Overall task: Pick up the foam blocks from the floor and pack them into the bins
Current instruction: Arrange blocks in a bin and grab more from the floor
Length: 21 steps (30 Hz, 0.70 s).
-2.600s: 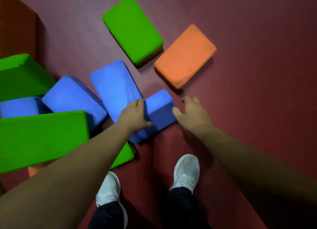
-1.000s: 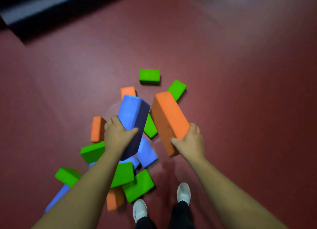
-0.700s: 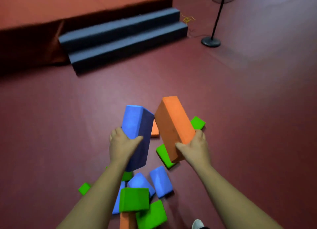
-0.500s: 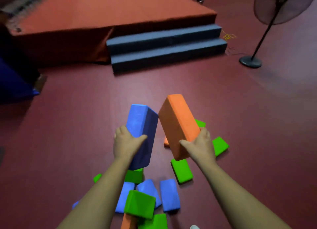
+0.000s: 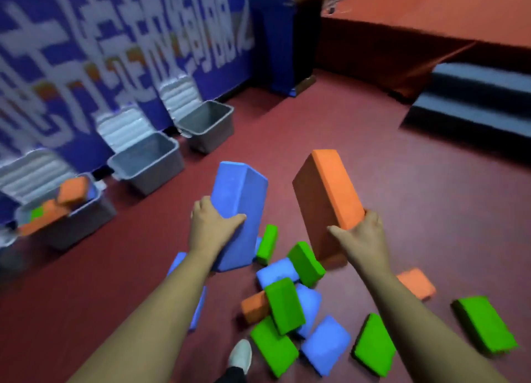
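Observation:
My left hand [image 5: 211, 227] grips a blue foam block [image 5: 240, 210], held upright above the floor. My right hand [image 5: 359, 239] grips an orange foam block [image 5: 327, 201], tilted and raised beside it. Below them a heap of green, blue and orange blocks [image 5: 287, 302] lies on the red floor. Three grey bins stand along the blue wall at the left: the nearest bin [image 5: 83, 216] holds orange and green blocks, the middle bin [image 5: 149, 161] and the far bin [image 5: 207, 124] look empty.
White lids lean on the blue banner wall [image 5: 115, 52] behind the bins. A blue lectern [image 5: 278, 43] stands at the back. A red stage [image 5: 416, 23] with dark steps [image 5: 474, 104] is at the right. My shoe [image 5: 240, 354] is near the heap.
My view has swung left from the stage and fan to the wall with the bins. Both hands still hold their blocks, raised at about the same height.

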Each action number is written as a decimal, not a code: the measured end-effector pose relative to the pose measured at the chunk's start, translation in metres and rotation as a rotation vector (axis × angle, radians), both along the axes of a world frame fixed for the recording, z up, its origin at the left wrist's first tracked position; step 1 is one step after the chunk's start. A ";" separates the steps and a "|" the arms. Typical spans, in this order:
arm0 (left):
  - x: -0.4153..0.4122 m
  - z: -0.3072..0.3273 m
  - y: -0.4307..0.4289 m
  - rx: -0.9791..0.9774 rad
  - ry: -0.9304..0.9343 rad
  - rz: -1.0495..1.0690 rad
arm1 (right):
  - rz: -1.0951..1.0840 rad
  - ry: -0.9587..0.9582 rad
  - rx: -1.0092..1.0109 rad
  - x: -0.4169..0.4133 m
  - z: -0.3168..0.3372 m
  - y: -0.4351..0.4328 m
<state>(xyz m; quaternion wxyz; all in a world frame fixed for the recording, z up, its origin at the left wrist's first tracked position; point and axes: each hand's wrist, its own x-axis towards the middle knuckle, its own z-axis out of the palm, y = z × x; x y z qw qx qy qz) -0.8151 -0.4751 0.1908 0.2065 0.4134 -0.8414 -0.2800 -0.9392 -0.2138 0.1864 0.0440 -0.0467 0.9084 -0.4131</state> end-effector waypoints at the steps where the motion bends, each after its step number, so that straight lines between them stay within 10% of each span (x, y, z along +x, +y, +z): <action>1: 0.021 0.002 -0.012 -0.007 -0.008 0.054 | 0.051 -0.010 0.000 0.003 0.000 -0.016; 21: 0.397 0.021 -0.230 0.030 -0.009 0.847 | 0.804 0.061 0.041 0.226 0.023 -0.381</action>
